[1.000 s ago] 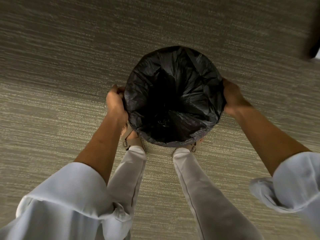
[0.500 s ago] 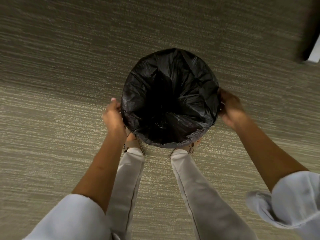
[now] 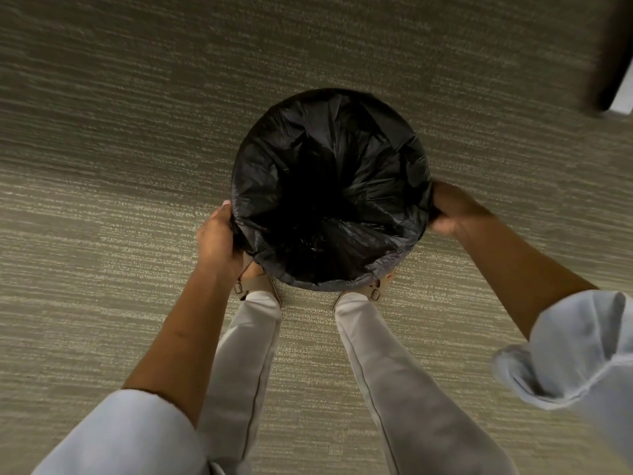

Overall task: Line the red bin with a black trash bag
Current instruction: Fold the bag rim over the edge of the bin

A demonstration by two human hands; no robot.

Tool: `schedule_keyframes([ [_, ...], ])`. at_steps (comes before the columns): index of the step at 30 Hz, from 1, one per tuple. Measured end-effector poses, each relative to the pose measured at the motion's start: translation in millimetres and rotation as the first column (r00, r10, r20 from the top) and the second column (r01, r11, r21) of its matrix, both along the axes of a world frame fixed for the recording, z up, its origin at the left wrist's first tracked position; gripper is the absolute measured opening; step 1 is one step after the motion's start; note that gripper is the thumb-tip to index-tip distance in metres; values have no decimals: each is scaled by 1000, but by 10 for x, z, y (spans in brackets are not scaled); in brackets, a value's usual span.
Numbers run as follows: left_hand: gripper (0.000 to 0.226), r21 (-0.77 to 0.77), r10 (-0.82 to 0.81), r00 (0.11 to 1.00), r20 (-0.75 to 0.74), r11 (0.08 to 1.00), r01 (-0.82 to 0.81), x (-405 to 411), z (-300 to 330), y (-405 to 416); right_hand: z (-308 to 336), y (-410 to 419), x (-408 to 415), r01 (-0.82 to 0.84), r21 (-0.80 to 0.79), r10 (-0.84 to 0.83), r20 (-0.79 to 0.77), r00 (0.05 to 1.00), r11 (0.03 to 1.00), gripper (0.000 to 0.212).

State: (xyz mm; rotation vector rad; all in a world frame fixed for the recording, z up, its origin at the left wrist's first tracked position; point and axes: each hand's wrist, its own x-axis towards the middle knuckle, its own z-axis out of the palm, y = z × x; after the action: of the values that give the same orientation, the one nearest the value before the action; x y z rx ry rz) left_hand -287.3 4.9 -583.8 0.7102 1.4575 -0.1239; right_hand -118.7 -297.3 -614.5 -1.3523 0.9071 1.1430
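Note:
A black trash bag (image 3: 329, 159) is spread open in a round shape on the carpet, its mouth facing up at me and its dark inside sagging down. The bag's edge is folded over the outside, so none of the red bin shows. My left hand (image 3: 219, 234) grips the bag's folded edge at the lower left of the rim. My right hand (image 3: 452, 210) grips the edge at the right side, fingers curled around the plastic.
Striped beige carpet (image 3: 120, 149) surrounds the bin. My two legs in light trousers and sandalled feet (image 3: 257, 286) stand right behind the bin's near side. A dark furniture leg or edge (image 3: 613, 56) sits at the top right corner.
Both hands have slid down along the bag's sides toward the near part of the rim, still holding the folded edge. The view has shifted slightly.

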Motion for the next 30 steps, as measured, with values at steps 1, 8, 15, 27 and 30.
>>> schedule_keyframes([
  [1, 17, 1, 2, 1000, -11, 1000, -2, 1, -5, 1, -7, -7, -11, 18, -4, -18, 19, 1000, 1000, 28],
  [8, 20, 68, 42, 999, 3, 997, -42, -44, 70, -67, 105, -71, -189, 53, -217, 14, 294, 956, 975, 35],
  [15, 35, -16, 86, 995, 42, 996, -85, -1, 75, -183, 226, -35, -195, 11, -202, 66, 371, 926, 979, 30],
  [27, 33, -137, 232, 970, 76, 966, -220, -18, 23, -36, 249, 111, -117, 11, -199, 41, 256, 966, 980, 42],
  [30, 26, -146, 285, 957, 48, 950, -276, 11, 56, -24, 316, 127, -77, 23, -239, 43, 265, 963, 971, 47],
])
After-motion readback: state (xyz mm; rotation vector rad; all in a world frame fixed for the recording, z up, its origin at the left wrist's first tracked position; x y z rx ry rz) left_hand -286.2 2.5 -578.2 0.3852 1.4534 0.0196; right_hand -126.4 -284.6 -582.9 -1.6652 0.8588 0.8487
